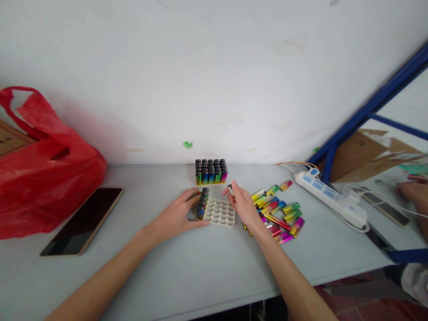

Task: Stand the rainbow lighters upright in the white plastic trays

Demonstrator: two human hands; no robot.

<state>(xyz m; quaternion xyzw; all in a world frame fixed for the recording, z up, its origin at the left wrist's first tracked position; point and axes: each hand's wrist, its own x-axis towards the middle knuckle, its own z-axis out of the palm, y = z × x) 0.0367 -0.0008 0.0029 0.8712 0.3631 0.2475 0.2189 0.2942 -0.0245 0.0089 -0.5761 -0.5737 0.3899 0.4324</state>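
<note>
A white tray point(220, 213) with rows of round holes lies on the table. One row of black-topped lighters point(202, 204) stands upright along its left side. My left hand point(179, 211) is curled around that end, thumb at the front edge, fingers behind the row; a dark strip between its fingers is unclear. Above the tray's right back corner, my right hand point(243, 206) pinches a single lighter point(230, 190), its dark top pointing up. Behind the tray stands a tight block of upright lighters point(211, 173). Many loose, shiny coloured lighters point(277, 208) lie heaped beside my right hand.
On the left are a red plastic bag point(50, 165) and a dark-screened tablet or phone point(83, 220). A white power strip point(331, 196) with cables lies to the right. Beyond the blue frame point(371, 104) are a cardboard box point(364, 154) and another person's hand point(413, 194).
</note>
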